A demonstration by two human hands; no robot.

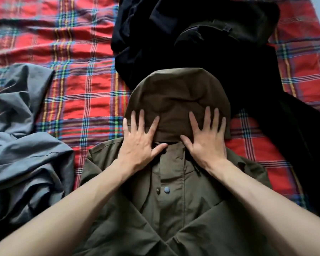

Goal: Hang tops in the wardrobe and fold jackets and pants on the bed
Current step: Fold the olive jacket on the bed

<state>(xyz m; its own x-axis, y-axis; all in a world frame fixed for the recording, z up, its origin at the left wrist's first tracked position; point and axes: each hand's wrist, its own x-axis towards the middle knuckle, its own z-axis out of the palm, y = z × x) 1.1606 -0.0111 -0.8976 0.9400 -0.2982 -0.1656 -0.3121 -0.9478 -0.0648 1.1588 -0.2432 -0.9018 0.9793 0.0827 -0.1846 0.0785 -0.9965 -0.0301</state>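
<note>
Left hand (142,145), right hand (205,143) flat on jacket hood (174,93).

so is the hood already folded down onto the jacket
No, the hood lies flat beyond the jacket, left hand and right hand spread on it.

One olive jacket (174,209), one grey garment (22,145), one black heap (174,43)

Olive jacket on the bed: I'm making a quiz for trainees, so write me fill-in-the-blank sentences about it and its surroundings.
1. The left hand and right hand lie flat, fingers spread, on the olive jacket's ____.
2. The plaid bedcover is mostly ____ in colour.
3. The crumpled garment beside the left forearm is ____.
4. The clothes piled at the jacket's far end are ____.
Missing words: hood; red; grey; black.
</note>
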